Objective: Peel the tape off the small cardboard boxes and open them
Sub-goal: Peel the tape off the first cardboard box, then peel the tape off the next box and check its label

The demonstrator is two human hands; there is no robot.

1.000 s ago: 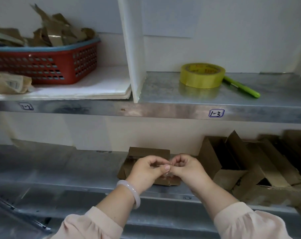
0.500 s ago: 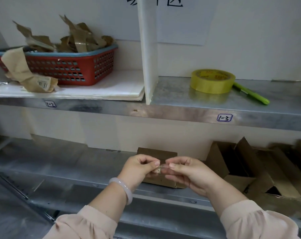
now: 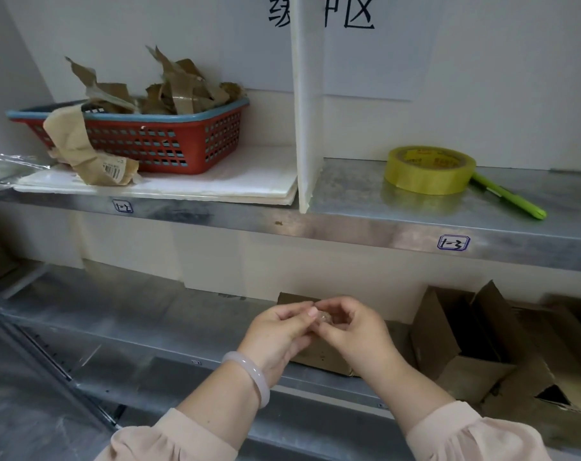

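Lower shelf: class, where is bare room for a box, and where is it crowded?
Bare metal of the lower shelf lies left of the left hand. Right of the right hand, opened cardboard boxes crowd it.

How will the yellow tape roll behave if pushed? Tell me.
Lying flat, the yellow tape roll would probably slide, not roll, on the smooth metal shelf. Pushed right, it would likely nudge the green pen.

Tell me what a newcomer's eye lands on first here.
The left hand and right hand meet low in the centre, pinching a small clear tape wad in front of a small cardboard box on the lower shelf. Upper left, a red basket heaped with brown tape scraps stands out; upper right lies a yellow tape roll beside a green pen.
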